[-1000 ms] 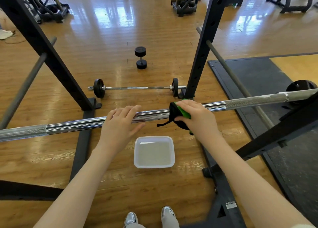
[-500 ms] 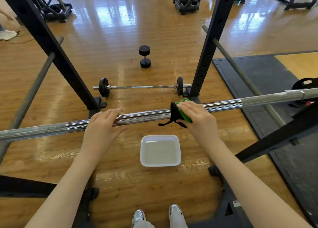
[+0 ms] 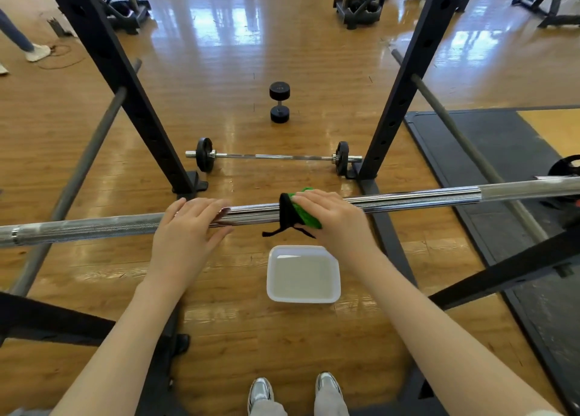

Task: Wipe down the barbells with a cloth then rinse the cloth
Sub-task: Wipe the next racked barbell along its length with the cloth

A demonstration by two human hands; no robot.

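A person is looking down at their own two silver shoes (image 3: 295, 390) on a glossy wooden gym floor (image 3: 226, 70). Just beyond the shoes, a white rectangular tub (image 3: 303, 297) of cloudy water is sitting on the floor. Above and past the tub, a long chrome barbell (image 3: 414, 199) is lying across a black squat rack (image 3: 405, 95), running from left to right through the whole view. The left hand (image 3: 185, 236) is resting on top of the bar with fingers straight and relaxed, steadying it. The right hand (image 3: 332, 219) is pressing a green and black cloth (image 3: 298, 213) against the bar near its middle, fingers curling over the cloth; a black strip of the cloth is dangling below the bar. Farther off, a shorter barbell with small black plates (image 3: 273, 156) is lying on the floor between the rack's uprights. Beyond that, a black dumbbell (image 3: 279, 102) is lying alone. To the right, a dark rubber mat (image 3: 502, 151) is covering the floor.
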